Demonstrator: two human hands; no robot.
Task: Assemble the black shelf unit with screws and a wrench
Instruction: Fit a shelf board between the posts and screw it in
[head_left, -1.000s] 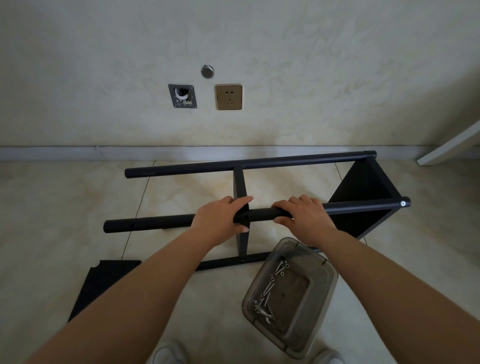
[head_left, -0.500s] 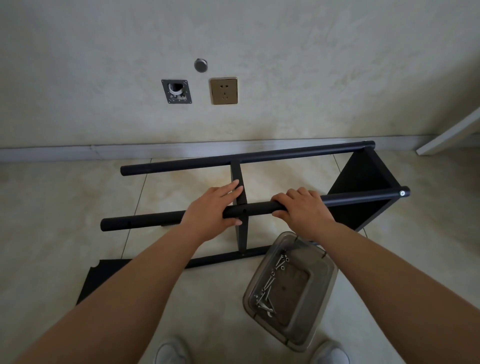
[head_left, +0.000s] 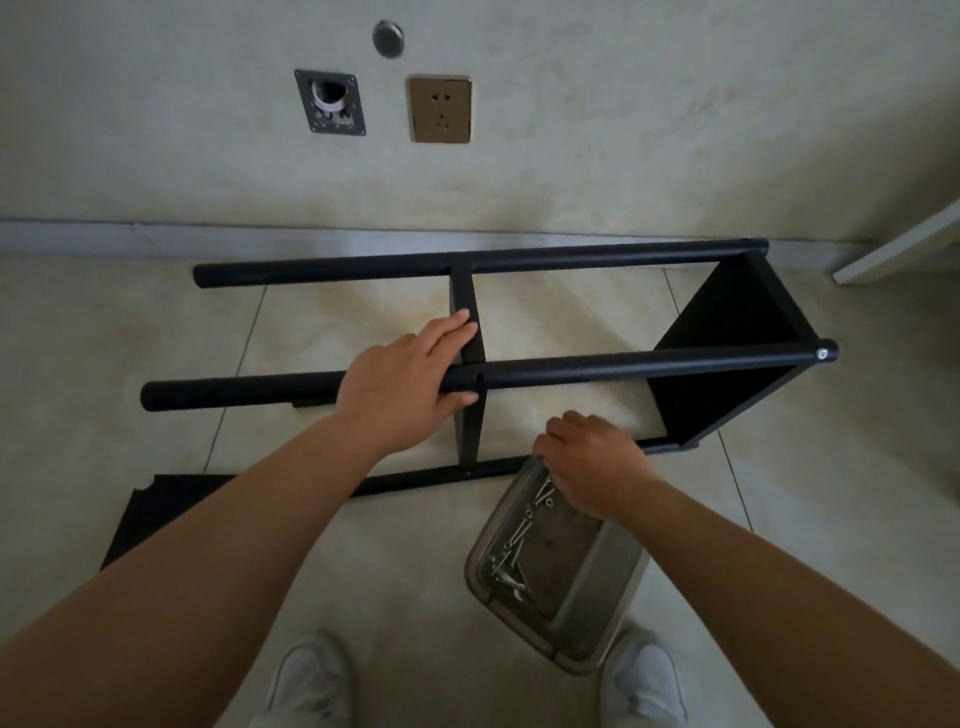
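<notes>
Over the tub rim (head_left: 480, 551), right hand (head_left: 592, 467) curls (contents hidden); left hand (head_left: 400, 389) grips pole (head_left: 623, 366).

Left hand (head_left: 402, 387) thumb and fingers wrapped round pole; right hand (head_left: 592, 465) curled, lowered.

Dim, soft light — wide-angle edge bending

No readable text, brand, number or sign anywhere. Wall socket (head_left: 440, 108): plain gold face, slots only, no lettering. Grey metal plate (head_left: 330, 102) just left of socket: small pale marks along lower edge, too blurred to read. Round cap (head_left: 388, 38) above socket, slightly left: blank.
</notes>
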